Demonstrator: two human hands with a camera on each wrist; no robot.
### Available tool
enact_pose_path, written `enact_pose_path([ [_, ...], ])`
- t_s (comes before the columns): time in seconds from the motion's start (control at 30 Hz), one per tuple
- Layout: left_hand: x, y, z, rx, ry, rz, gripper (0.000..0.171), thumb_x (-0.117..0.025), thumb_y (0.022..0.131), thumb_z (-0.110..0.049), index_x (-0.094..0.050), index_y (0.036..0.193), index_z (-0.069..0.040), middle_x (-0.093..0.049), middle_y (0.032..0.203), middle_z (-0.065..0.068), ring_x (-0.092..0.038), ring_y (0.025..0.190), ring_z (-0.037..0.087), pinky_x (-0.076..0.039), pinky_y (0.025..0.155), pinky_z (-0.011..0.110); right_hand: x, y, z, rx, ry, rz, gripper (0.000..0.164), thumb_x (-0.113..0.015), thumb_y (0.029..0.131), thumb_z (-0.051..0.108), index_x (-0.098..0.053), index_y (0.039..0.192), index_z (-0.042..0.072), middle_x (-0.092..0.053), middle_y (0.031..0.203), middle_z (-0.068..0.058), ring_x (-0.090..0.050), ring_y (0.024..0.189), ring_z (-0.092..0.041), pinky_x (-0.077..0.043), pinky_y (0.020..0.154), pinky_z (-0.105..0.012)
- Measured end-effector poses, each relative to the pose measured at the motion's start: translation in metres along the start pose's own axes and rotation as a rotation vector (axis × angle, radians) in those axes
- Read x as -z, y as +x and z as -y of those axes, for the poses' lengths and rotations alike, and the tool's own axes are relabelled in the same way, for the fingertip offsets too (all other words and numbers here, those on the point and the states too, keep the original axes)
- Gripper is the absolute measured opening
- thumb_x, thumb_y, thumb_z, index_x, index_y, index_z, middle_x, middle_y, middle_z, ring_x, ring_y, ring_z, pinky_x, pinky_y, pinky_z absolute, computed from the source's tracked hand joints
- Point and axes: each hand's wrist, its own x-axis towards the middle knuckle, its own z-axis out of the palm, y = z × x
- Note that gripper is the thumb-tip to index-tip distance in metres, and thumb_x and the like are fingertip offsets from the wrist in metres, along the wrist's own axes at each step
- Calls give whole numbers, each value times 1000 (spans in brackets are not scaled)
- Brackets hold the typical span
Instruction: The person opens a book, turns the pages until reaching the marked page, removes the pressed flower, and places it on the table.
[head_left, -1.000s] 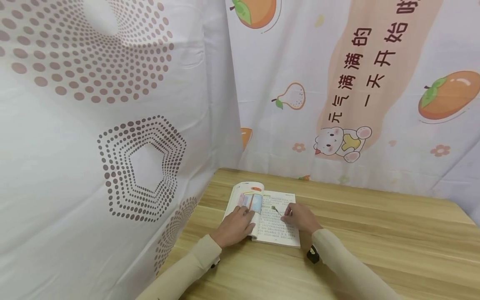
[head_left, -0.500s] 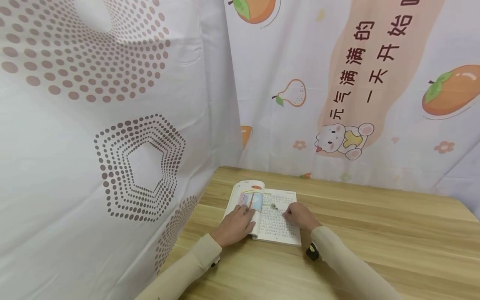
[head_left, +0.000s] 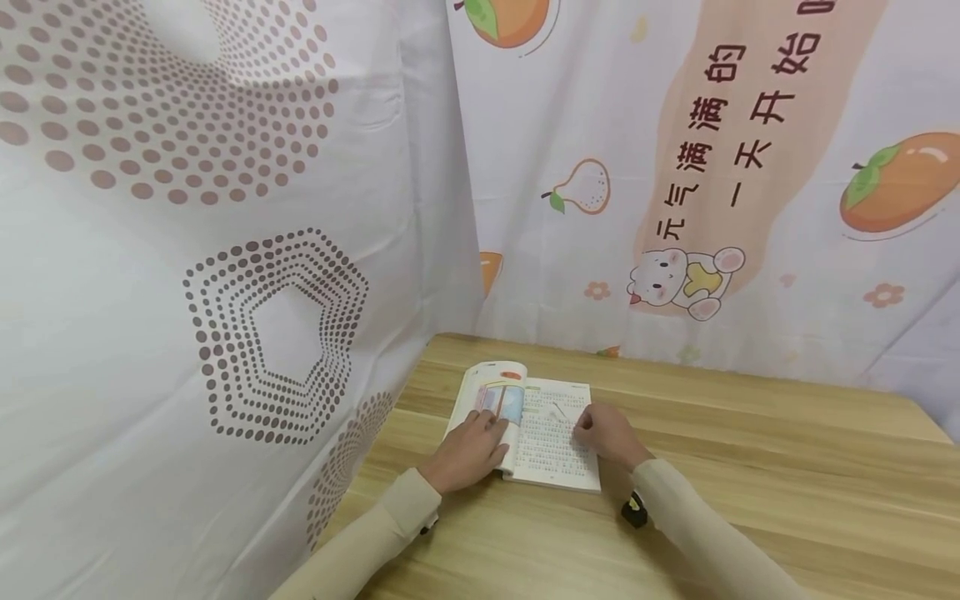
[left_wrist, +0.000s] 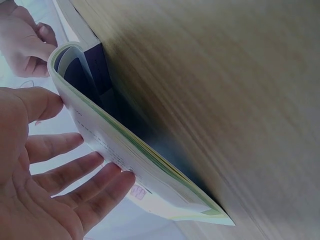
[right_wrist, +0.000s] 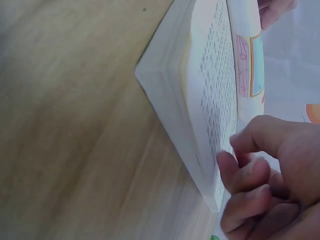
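An open book (head_left: 555,479) lies on the table, its left stack of pages bowed up and its right page covered in small print. My left hand (head_left: 467,450) presses the illustrated left page with fingers extended; in the left wrist view its fingertips (left_wrist: 127,178) and thumb touch the paper. Over the right page, my right hand (head_left: 609,433) has thumb and forefinger brought together. A small, thin-stemmed sprig (head_left: 558,412), pale and blurred, extends left from those fingertips. In the right wrist view the right hand (right_wrist: 267,175) hides what it pinches.
The wooden table (head_left: 750,467) extends to the right of the book. A white dotted curtain (head_left: 277,500) hangs close on the left, and a fruit-printed curtain (head_left: 540,317) hangs behind the table. A black wrist device (head_left: 633,510) sits under the right sleeve.
The sprig's dark green head showed clearly one second ago; now it looks pale and turned. My right hand has shifted slightly right. My left hand stays on the page.
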Motion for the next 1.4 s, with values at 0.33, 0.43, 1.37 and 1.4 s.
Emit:
enact_pose_path([
  [0.33,0,0,-1,20,-1,14,38,-64,102,-25,-67,129,1,-66,115,15,-58,94,23,-54,77,31,11,-12,0,52,69,-70,9,-71,89,3,-70,81,7,-65,77,0,-55,70,-17,-47,60,-29],
  [0.43,0,0,-1,26,0,24,39,-64,102,-26,-67,130,2,-66,115,15,-58,94,23,-53,78,32,12,-14,-1,42,49,-66,10,-71,89,2,-71,81,7,-65,77,0,-55,69,-16,-46,60,-28],
  [1.37,-3,-1,1,49,3,59,42,-59,104,-29,-65,134,0,-65,120,15,-59,99,24,-55,78,34,29,-40,-8,12,15,-82,5,-68,88,5,-67,83,6,-65,80,-1,-57,72,-17,-49,67,-34],
  [1.4,-3,-1,1,50,2,58,42,-59,104,-29,-65,134,0,-65,120,15,-59,99,24,-55,78,34,30,-41,-9,10,11,-84,5,-68,87,5,-67,83,6,-64,80,-1,-57,73,-17,-49,67,-34],
])
